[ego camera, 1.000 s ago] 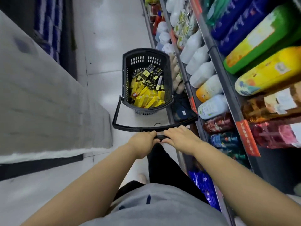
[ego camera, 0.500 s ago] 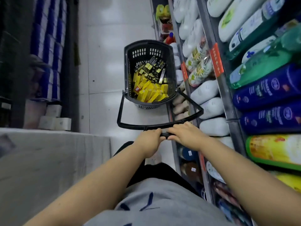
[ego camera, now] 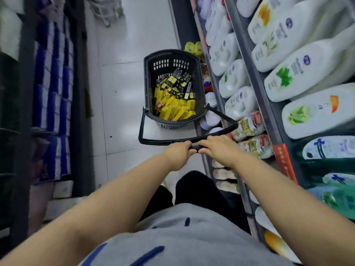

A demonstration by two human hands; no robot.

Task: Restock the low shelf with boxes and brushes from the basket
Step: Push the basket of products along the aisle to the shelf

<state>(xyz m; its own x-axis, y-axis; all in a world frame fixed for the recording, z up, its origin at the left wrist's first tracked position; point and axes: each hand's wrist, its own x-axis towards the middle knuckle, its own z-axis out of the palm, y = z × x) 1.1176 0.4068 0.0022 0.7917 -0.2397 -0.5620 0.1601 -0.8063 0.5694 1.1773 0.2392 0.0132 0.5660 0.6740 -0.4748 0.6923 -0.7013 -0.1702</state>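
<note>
A dark grey plastic basket [ego camera: 149, 77] stands on the white floor ahead of me, close to the shelving on the right. Several yellow boxes [ego camera: 173, 109] fill its near half. Dark packs with gold labels [ego camera: 175, 82], possibly the brushes, lie in its far half. Its long black handle [ego camera: 153, 141] reaches back toward me. My left hand [ego camera: 177, 152] and my right hand [ego camera: 217, 148] both grip the handle's crossbar, side by side.
Shelves of large white bottles [ego camera: 284, 52] and coloured bottles run along the right. Low shelf levels with small bottles [ego camera: 210, 98] sit beside the basket. Blue and white stacked packs [ego camera: 53, 89] line the left rack. The white tiled aisle [ego camera: 123, 73] runs between them.
The basket and I have moved forward along the aisle; different bottles now pass on the right. Both hands keep the same grip on the handle.
</note>
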